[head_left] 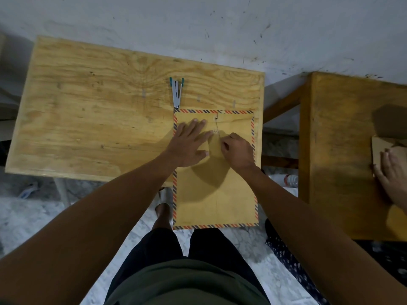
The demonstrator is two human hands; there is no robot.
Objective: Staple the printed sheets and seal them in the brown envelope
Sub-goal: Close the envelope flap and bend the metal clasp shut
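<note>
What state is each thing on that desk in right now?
brown envelope: flap closed, lying flat, hanging over the desk's near edge
string: pulled taut between the clasps
stapler: lying idle beyond the envelope
left hand: open, pressing the envelope flat
right hand: pinching the string

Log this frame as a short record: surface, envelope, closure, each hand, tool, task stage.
surface: light plywood table
envelope: brown envelope with red-and-blue striped border, flat, its near end overhanging the table edge
closure: thin string running between two round eyelets near the top
left hand: open, pressed flat on the envelope
right hand: fingers pinching the string
tool: silver stapler with teal tips, lying just beyond the envelope, untouched
printed sheets: none visible
task stage: string closure being worked
</note>
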